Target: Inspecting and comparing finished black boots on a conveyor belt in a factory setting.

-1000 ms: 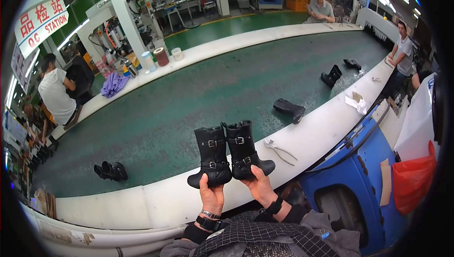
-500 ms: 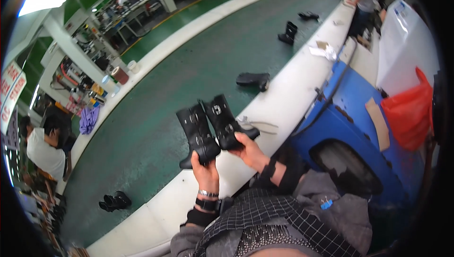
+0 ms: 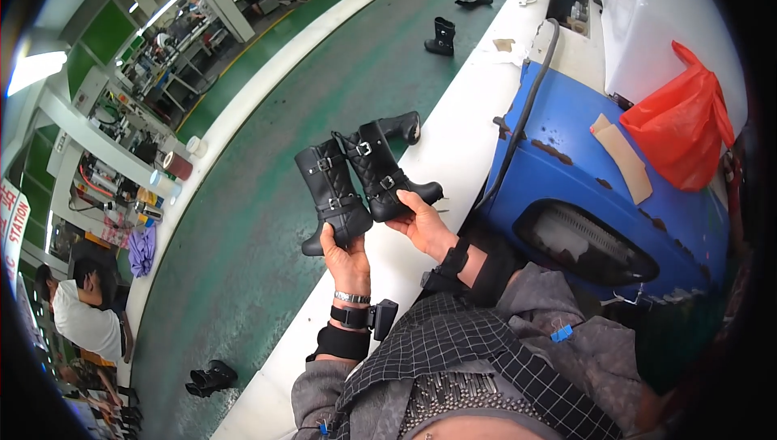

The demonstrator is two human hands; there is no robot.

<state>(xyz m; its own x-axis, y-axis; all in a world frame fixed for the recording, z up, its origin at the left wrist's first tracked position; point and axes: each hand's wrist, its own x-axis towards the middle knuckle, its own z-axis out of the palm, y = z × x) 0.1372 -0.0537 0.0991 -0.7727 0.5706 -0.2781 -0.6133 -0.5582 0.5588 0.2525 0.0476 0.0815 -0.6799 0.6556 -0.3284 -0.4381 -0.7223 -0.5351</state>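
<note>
A pair of black heeled boots with buckled straps and quilted shafts is in my hands over the white ledge. My left hand (image 3: 346, 262) grips the left boot (image 3: 330, 185) at its foot, thumb on the near side. The right boot (image 3: 382, 169) is held at its foot by my right hand (image 3: 422, 225). The shafts point away from me and their tops touch or nearly touch. Just behind the right boot lies another black boot (image 3: 402, 126), partly hidden. A metal tool on the ledge is mostly covered by the right boot.
The green belt (image 3: 267, 165) carries more black boots: one upright (image 3: 439, 38), one lying farther off (image 3: 473, 1), and some at lower left (image 3: 212, 378). On the right stand a blue machine (image 3: 550, 173) and a red plastic bag (image 3: 684, 120). A purple cloth (image 3: 142, 250) and cups line the far ledge.
My view has swung to the right, so the surroundings sit farther left or higher. Both boots are still in my hands and now appear a little higher, with their shafts spread slightly.
</note>
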